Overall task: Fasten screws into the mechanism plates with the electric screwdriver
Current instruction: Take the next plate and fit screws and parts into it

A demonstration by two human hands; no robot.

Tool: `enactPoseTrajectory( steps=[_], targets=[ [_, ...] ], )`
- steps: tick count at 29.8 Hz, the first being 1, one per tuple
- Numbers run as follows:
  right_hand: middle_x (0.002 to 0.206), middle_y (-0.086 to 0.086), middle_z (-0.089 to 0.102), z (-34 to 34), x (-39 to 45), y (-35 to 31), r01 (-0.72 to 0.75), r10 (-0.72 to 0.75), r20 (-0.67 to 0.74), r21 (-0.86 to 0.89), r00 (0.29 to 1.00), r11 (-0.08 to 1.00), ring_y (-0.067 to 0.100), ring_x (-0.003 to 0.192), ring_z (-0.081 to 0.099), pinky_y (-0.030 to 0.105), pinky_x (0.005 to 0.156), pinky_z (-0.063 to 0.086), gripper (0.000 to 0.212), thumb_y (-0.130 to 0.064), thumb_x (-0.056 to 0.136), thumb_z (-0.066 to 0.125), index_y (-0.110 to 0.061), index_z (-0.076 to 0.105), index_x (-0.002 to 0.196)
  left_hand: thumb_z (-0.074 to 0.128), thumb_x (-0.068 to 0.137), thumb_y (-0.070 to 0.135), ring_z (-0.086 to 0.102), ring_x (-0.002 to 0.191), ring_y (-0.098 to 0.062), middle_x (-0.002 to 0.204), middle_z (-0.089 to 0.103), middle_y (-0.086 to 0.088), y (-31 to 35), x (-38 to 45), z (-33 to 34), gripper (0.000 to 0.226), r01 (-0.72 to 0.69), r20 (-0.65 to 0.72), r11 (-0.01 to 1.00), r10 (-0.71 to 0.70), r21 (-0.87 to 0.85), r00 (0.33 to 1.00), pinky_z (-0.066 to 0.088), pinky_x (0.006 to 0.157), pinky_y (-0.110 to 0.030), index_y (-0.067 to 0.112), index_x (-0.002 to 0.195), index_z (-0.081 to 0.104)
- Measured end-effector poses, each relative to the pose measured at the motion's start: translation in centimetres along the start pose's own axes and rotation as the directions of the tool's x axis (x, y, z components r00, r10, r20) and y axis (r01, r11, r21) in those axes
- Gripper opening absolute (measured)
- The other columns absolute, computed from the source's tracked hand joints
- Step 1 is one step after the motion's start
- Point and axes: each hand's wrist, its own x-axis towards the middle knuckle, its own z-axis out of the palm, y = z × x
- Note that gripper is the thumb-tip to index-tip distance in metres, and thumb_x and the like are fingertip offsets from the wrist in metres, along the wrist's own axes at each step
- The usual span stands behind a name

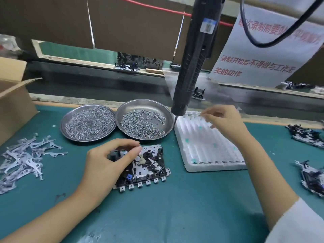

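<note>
A mechanism plate (pixel 149 167) of metal and black plastic lies flat on the green mat in front of me. My left hand (pixel 107 163) rests on its left part, fingertips pinched over its top edge. The black electric screwdriver (pixel 194 55) hangs from above, its bit pointing down by the right dish's rim, with no hand on it. My right hand (pixel 226 123) hovers over the far end of the white foam tray (pixel 215 165), fingers pinched together; whether a small part sits between them is unclear. Two steel dishes, left (pixel 70 135) and right (pixel 166 109), hold several screws.
A heap of flat metal levers (pixel 26 155) lies at the left. A cardboard box (pixel 14 95) stands at the far left. More mechanism plates (pixel 310 178) lie at the right edge. A conveyor belt (pixel 105 81) runs behind the mat. A white notice (pixel 263 55) hangs at the back right.
</note>
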Motion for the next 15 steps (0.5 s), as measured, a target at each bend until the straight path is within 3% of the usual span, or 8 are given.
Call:
enactPoseTrajectory(
  steps=[2, 4, 9, 12, 15],
  targets=[
    [0.096, 0.006, 0.07, -0.5, 2.2, 2.1, -0.027, 0.014, -0.078, -0.17, 0.997, 0.985, 0.012, 0.078, 0.057, 0.025, 0.075, 0.046, 0.015, -0.004, 0.089, 0.06, -0.01, 0.071, 0.097, 0.074, 0.068, 0.032, 0.067, 0.078, -0.001, 0.08, 0.073, 0.013, 0.0, 0.1, 0.0, 0.015, 0.007, -0.004, 1.0, -0.007, -0.006, 1.0, 0.049, 0.076, -0.013, 0.034, 0.083, 0.074],
    [0.102, 0.012, 0.069, -0.4, 4.0, 3.3, -0.001, -0.006, -0.022, -0.294, 1.0, 0.956, 0.015, 0.082, 0.055, 0.023, 0.079, 0.042, 0.023, 0.004, 0.088, 0.057, -0.005, 0.07, 0.105, 0.074, 0.068, 0.033, 0.067, 0.078, -0.001, 0.081, 0.073, 0.013, 0.0, 0.2, 0.0, 0.015, 0.017, -0.007, 1.0, -0.017, -0.011, 1.0, 0.049, 0.074, -0.012, 0.034, 0.083, 0.074],
    [0.106, 0.008, 0.066, 0.8, 5.9, 3.6, 0.102, -0.011, 0.157, -0.59, 0.988, 0.801, 0.027, 0.091, 0.06, 0.038, 0.077, 0.052, 0.035, 0.007, 0.085, 0.05, -0.013, 0.07, 0.105, 0.074, 0.07, 0.032, 0.067, 0.081, -0.001, 0.084, 0.073, 0.012, -0.2, 0.5, 0.0, 0.014, 0.026, -0.006, 1.0, -0.026, -0.005, 1.0, 0.048, 0.075, -0.011, 0.034, 0.084, 0.074],
    [0.104, 0.007, 0.067, 1.3, 6.4, 3.2, 0.182, -0.064, 0.187, -0.728, 0.98, 0.661, 0.03, 0.095, 0.06, 0.032, 0.068, 0.045, 0.035, 0.007, 0.082, 0.049, -0.016, 0.067, 0.102, 0.074, 0.07, 0.032, 0.067, 0.08, -0.001, 0.083, 0.073, 0.012, -0.1, 0.4, 0.0, 0.015, 0.04, -0.012, 0.999, -0.04, -0.026, 0.999, 0.048, 0.07, -0.009, 0.034, 0.085, 0.073],
    [0.102, 0.011, 0.067, 1.5, 6.5, 3.1, 0.227, -0.102, 0.209, -0.756, 0.973, 0.614, 0.03, 0.093, 0.06, 0.032, 0.068, 0.043, 0.034, 0.008, 0.082, 0.049, -0.013, 0.066, 0.102, 0.073, 0.068, 0.036, 0.066, 0.077, 0.001, 0.081, 0.073, 0.013, 0.0, 0.4, 0.0, 0.015, 0.039, -0.002, 0.999, -0.039, -0.017, 0.999, 0.047, 0.065, -0.009, 0.035, 0.084, 0.073]
  ],
)
